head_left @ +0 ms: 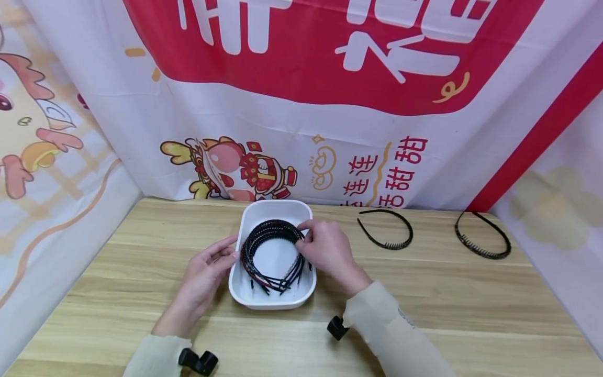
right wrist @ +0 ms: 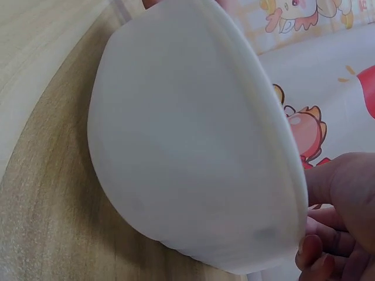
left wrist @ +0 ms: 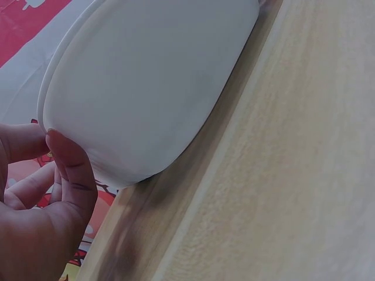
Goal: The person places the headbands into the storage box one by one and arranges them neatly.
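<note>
A white plastic basin (head_left: 272,299) stands on the table with several thin black toothed headbands (head_left: 273,225) stacked inside, their open ends toward me. My left hand (head_left: 204,272) pinches the basin's left rim; in the left wrist view its thumb and a bent finger (left wrist: 73,167) meet at the edge. My right hand (head_left: 330,251) reaches over the right rim, with thumb and forefinger pinching at the right side of the headband stack. From the right wrist, the basin's wall (right wrist: 187,140) hides those fingertips, while the other fingers (right wrist: 328,246) curl outside the rim.
To the right on the wooden table (head_left: 424,314) lie a black toothed headband (head_left: 399,245) and, farther right, another headband (head_left: 490,255). A printed red and white cloth (head_left: 301,131) hangs along the table's back edge, with more printed cloth at both sides.
</note>
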`<action>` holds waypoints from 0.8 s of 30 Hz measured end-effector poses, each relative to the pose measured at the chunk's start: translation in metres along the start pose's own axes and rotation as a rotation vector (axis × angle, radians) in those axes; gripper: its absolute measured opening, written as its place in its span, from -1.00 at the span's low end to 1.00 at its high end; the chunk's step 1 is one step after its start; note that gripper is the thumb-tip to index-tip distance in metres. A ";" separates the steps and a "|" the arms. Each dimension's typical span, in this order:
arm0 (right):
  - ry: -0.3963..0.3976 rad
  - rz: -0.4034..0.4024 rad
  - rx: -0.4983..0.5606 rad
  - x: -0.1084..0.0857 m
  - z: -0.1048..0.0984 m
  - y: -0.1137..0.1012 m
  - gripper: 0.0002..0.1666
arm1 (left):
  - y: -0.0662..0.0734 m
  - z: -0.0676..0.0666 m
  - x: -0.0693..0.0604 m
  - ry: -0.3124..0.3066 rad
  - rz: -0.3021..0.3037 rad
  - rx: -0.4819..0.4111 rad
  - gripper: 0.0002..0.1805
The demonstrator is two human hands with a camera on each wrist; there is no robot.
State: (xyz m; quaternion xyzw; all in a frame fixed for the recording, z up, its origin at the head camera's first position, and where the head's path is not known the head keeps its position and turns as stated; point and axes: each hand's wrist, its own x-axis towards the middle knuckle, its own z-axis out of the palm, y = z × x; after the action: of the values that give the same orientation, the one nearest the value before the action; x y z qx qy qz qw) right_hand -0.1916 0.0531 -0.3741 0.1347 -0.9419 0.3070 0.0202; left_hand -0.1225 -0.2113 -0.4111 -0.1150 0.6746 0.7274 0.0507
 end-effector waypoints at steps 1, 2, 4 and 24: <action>0.004 -0.002 -0.001 0.000 0.000 0.000 -0.62 | 0.000 0.000 0.000 0.001 0.000 -0.001 -0.33; 0.009 -0.005 -0.001 0.000 0.001 0.000 -0.62 | 0.000 0.000 0.000 0.002 0.000 -0.002 -0.33; 0.018 -0.011 -0.003 0.000 0.001 0.000 -0.63 | 0.000 0.000 0.000 0.003 -0.001 -0.004 -0.34; 0.059 -0.018 -0.015 -0.001 0.008 0.001 -0.65 | -0.001 -0.001 0.001 0.004 -0.012 0.012 -0.35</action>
State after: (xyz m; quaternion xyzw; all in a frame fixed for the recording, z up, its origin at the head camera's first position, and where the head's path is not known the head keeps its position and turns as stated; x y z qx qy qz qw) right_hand -0.1901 0.0498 -0.3812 0.1337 -0.9420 0.3035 0.0518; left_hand -0.1230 -0.2119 -0.4123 -0.1200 0.6784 0.7228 0.0543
